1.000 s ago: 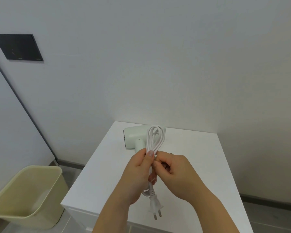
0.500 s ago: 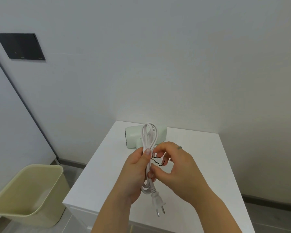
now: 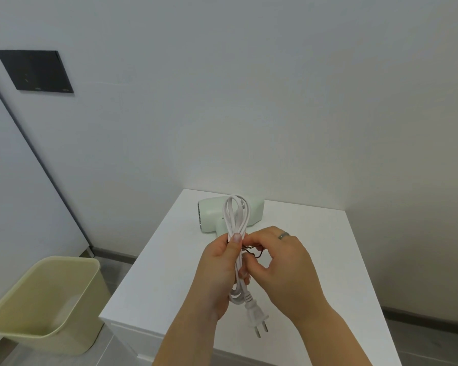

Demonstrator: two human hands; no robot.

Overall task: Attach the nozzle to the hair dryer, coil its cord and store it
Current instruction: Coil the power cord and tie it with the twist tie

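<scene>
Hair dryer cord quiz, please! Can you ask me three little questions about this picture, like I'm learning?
1. True or false: the hair dryer lies on the white cabinet.
2. Which one grips the folded cord? A) left B) right
3. Fill in: the plug hangs ___ both hands.
Key: 1 true. 2 A: the left hand grips it, while the right hand pinches a thin dark tie. 3 below.

A white table (image 3: 328, 233) stands against plain white walls (image 3: 249, 101), with a dark panel (image 3: 35, 71) mounted high on the left and a pale yellow bin (image 3: 50, 291) on the grey floor (image 3: 434, 344) beside it.
</scene>
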